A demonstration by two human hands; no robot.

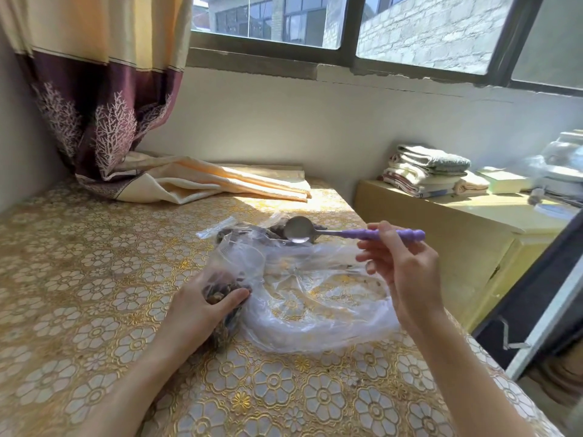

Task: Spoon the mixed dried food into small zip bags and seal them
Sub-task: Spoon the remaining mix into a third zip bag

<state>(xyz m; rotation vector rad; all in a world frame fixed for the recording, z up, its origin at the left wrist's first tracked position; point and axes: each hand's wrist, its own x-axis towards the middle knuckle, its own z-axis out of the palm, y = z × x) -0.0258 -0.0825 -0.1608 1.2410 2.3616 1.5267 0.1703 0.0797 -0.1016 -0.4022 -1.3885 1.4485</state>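
Note:
My left hand (202,305) grips a small clear zip bag (225,290) that holds brown dried food and stands on the table. My right hand (407,272) pinches the purple handle of a metal spoon (299,230), held above the table. The spoon's bowl looks empty and hovers over a pile of dried food (274,231) at the far end of a large crumpled clear plastic bag (318,294). That big bag lies flat between my two hands.
The table (79,279) has a gold floral cover. A curtain (104,99) hangs at the back left, its hem lying on the tabletop. A yellow cabinet (441,222) with folded towels (429,170) stands to the right, below the window.

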